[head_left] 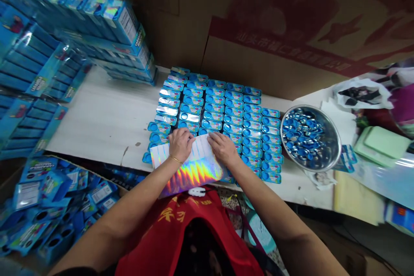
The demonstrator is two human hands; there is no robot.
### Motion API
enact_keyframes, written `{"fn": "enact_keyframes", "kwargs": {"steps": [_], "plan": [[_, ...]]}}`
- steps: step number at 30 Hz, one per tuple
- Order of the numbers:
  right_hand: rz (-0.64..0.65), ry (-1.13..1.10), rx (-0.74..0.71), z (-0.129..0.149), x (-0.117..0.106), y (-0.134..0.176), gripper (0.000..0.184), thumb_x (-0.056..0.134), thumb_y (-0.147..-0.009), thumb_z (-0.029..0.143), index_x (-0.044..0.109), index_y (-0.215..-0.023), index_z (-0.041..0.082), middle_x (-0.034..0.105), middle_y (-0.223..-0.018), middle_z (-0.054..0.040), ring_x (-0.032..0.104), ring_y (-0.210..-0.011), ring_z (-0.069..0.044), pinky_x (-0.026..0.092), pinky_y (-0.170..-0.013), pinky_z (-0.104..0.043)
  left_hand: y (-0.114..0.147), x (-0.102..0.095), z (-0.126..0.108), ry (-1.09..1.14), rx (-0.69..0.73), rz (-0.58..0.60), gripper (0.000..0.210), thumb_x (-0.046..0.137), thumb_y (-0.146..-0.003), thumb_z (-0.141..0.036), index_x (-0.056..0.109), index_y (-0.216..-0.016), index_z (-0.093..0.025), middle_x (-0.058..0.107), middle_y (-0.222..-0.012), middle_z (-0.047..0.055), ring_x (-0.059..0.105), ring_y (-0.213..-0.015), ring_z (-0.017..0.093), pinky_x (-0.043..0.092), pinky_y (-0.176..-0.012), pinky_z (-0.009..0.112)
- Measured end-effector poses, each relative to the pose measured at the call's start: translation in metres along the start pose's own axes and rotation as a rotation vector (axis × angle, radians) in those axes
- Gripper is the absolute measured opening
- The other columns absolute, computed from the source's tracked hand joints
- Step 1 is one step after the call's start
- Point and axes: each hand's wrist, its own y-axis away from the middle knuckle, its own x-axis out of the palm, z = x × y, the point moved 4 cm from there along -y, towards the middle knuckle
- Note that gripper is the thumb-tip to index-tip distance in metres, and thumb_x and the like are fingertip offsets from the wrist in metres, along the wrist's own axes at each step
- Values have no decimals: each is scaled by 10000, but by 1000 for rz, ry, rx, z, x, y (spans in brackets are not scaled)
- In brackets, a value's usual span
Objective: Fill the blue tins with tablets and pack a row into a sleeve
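Note:
A shiny rainbow-coloured sheet (pixel 197 172) with a white band along its far edge lies tilted in front of my body. My left hand (pixel 181 144) is closed on the far edge of the sheet, fingers curled in. On the sheet's far right corner, my right hand (pixel 224 150) is closed too, thumb and fingers at the edge. Beneath and beyond the sheet stand close rows of small blue tins (pixel 213 107) with printed lids. The sheet and my hands hide some of the nearest tins.
A metal bowl (pixel 336 155) of small blue-and-silver pieces stands right of the tins on the white table (pixel 100 112). Wrapped stacks of blue boxes (pixel 126 30) rise at the left. Loose blue boxes (pixel 53 185) fill a carton lower left. A large cardboard box (pixel 252 60) stands behind.

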Motion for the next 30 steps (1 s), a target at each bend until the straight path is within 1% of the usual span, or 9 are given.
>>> {"fn": "enact_keyframes", "kwargs": {"steps": [2, 7, 10, 12, 15, 19, 22, 25, 30], "plan": [[-47, -53, 54, 3, -21, 4, 225, 404, -851, 194, 573, -998, 169, 537, -1142, -85, 439, -1041, -201, 347, -842, -344, 0, 1, -1, -4, -15, 1, 152, 487, -778, -332, 590, -781, -219, 548, -990, 53, 428, -950, 231, 280, -792, 382], [-77, -266, 189, 22, -109, -3, 147, 436, -827, 224, 575, -826, 177, 586, -929, -66, 521, -869, -170, 394, -765, -298, -1, 3, -3, 0, -33, -5, 140, 501, -766, -327, 595, -768, -223, 557, -975, 48, 434, -941, 235, 295, -775, 390], [-62, -413, 300, 30, -135, -21, 140, 455, -799, 233, 570, -736, 183, 581, -765, -33, 528, -708, -141, 397, -635, -254, -2, 0, 3, 142, -31, 0, 142, 506, -761, -316, 609, -751, -219, 572, -938, 48, 454, -934, 232, 311, -796, 399], [-51, -524, 384, 32, -128, -37, 144, 475, -776, 246, 573, -692, 184, 571, -688, -10, 509, -608, -116, 371, -565, -233, -3, -8, 11, 378, -60, -34, 173, 491, -771, -324, 620, -784, -210, 584, -929, 57, 478, -937, 219, 329, -822, 390], [-69, -775, 536, 33, -96, -57, 162, 500, -745, 292, 584, -680, 171, 550, -595, 11, 488, -521, -95, 349, -507, -216, 0, -25, 30, 920, -255, -92, 326, 400, -811, -407, 603, -933, -183, 601, -961, 83, 532, -905, 190, 390, -789, 352], [-79, -1179, 705, 42, -49, -72, 199, 546, -680, 345, 575, -659, 150, 528, -533, 25, 471, -453, -81, 336, -448, -203, 7, -44, 43, 1415, -503, -7, 466, 414, -773, -511, 580, -995, -138, 618, -902, 95, 584, -800, 168, 442, -681, 299], [-98, -1328, 785, 56, -27, -81, 205, 584, -632, 350, 568, -639, 146, 535, -533, 25, 460, -436, -77, 308, -408, -196, 8, -57, 57, 1375, -543, -57, 393, 652, -633, -365, 593, -952, -142, 607, -767, 27, 578, -677, 114, 434, -610, 232], [-116, -1352, 817, 75, -7, -96, 198, 599, -614, 344, 578, -641, 149, 510, -486, 40, 441, -414, -80, 291, -398, -201, 6, -66, 81, 1270, -558, -156, 351, 692, -574, -260, 603, -891, -136, 574, -656, -19, 525, -559, 70, 411, -550, 204], [-198, -1036, 779, 104, 20, -125, 164, 569, -658, 319, 610, -622, 165, 574, -557, 20, 504, -529, -108, 355, -520, -224, -3, -76, 132, 1071, -539, -286, 324, 675, -556, -209, 582, -858, -134, 574, -605, -30, 523, -553, 82, 420, -591, 226]]}}
